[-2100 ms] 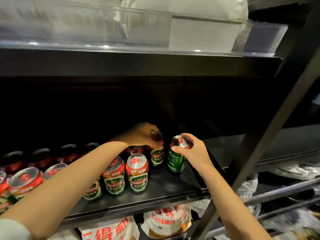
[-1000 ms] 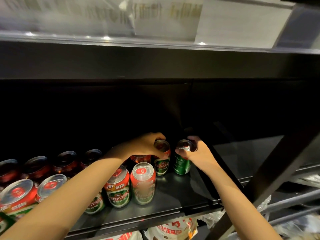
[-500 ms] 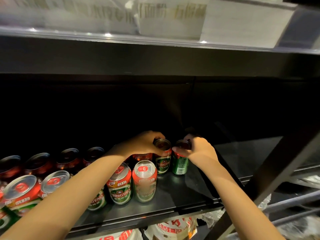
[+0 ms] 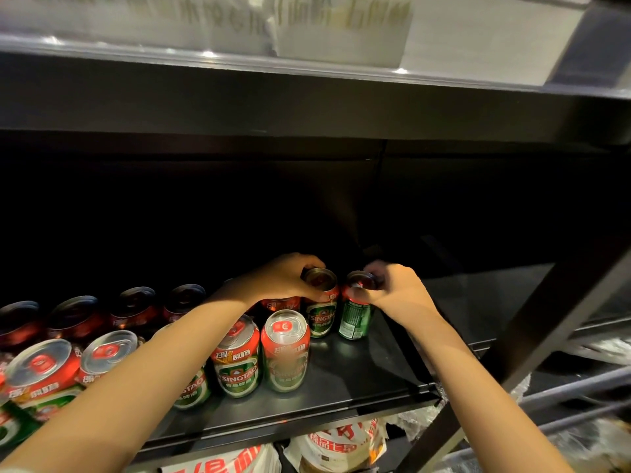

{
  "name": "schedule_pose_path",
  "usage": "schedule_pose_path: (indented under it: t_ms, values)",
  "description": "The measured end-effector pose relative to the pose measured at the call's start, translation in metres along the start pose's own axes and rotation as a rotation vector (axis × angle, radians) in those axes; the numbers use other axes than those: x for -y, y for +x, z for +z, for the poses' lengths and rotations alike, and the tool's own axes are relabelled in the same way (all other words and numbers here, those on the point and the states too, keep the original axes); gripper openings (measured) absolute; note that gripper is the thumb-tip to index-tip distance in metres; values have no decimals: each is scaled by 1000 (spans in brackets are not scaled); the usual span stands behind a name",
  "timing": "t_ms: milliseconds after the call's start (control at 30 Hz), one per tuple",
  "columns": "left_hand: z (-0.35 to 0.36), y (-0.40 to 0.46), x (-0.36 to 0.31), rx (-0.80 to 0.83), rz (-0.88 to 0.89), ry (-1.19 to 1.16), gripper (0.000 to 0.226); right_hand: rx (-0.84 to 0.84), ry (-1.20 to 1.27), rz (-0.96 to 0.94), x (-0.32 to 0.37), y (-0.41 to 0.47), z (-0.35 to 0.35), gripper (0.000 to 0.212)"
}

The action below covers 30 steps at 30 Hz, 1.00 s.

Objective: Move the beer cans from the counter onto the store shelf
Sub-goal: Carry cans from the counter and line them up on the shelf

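Standing upright on the dark store shelf (image 4: 358, 377), two cans are being held at their tops, one by each hand. The left hand (image 4: 280, 279) is curling its fingers over the rim of a red-and-green beer can (image 4: 321, 312), thumb on the near side and fingers wrapping the far side. The right hand (image 4: 397, 291) is pinching the top rim of a green can (image 4: 355, 317) that sits just beside the first, on its right, with a thin gap between the two. Both cans appear to be resting their bases on the shelf surface, long axes vertical, though the far side of each base is lost in shadow.

Nearer the front edge, two more red-topped cans (image 4: 285, 353) are standing side by side, and a row of similar cans (image 4: 102, 356) is running off to the left, partly hidden under the left forearm. Printed bags (image 4: 338, 445) are lying on the level below.

What the coming move seems to turn on is that each can sits directly beneath its own hand, so letting go means lifting the fingers straight up along the can's axis. The green can has open shelf to its right, so the right hand has a free path back; the left hand is hemmed in by cans in front of and beneath its wrist and would need to rise before withdrawing. A sideways drag on release could tip either can into its neighbour.
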<state>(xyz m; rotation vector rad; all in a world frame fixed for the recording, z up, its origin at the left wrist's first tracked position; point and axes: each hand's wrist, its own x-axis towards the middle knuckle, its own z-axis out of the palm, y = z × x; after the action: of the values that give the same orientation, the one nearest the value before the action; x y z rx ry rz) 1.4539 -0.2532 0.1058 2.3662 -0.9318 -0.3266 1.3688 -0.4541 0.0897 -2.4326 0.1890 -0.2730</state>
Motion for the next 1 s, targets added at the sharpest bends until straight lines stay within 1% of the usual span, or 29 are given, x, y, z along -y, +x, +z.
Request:
schedule_pose_path:
  t_ms: [100, 133, 167, 233, 267, 333, 433, 467, 533, 667, 733, 767, 800, 867, 900, 967, 1000]
  values:
    - [0, 0, 0, -1, -6, 1, 57, -31, -177, 88, 6, 1, 3, 49]
    - [0, -1, 0, -2, -5, -1, 57, -30, -199, 93, 7, 1, 4, 51]
    - [0, -1, -1, -3, -5, -4, 57, -5, -141, 87, 6, 1, 6, 54]
    - [0, -1, -1, -6, -9, -9, 58, 116, 124, 87, 7, -1, 5, 66]
    - [0, -1, -1, -3, -14, -13, 58, 175, 203, 85, 7, -4, 4, 69]
    - [0, -1, 0, 3, -23, -22, 58, 209, 198, 46, 8, -7, 2, 63]
    - [0, -2, -1, -3, -7, -15, 57, 141, 206, 0, 7, -6, -1, 34]
    - [0, -2, -1, -4, -2, -10, 56, 120, 208, 6, 7, -5, -2, 31]
    - [0, -3, -2, -7, 0, 1, 56, 75, 144, 33, 7, -3, 0, 35]
    - [-1, -4, -2, -8, 10, 25, 56, -15, -198, 138, 16, 2, 7, 53]
    - [-1, -5, -3, -3, 17, 24, 56, -35, -275, 164, 15, 4, 12, 61]
    - [-2, -4, -3, 0, 18, 24, 56, -35, -229, 151, 13, 4, 14, 64]
    - [-2, -4, -2, 2, 14, 25, 57, -21, -115, 131, 10, 4, 15, 66]
    - [-1, -4, -2, 2, 6, 25, 57, 60, 173, 118, 4, 3, 13, 74]
    - [-1, -4, -2, 2, 4, 21, 56, 112, 243, 114, 1, 2, 11, 76]
    - [0, -4, -1, 2, 3, 15, 56, 163, 227, 79, -3, 1, 9, 71]
    - [-1, -4, -1, 3, 5, 16, 56, 148, 217, 56, -5, 1, 8, 67]
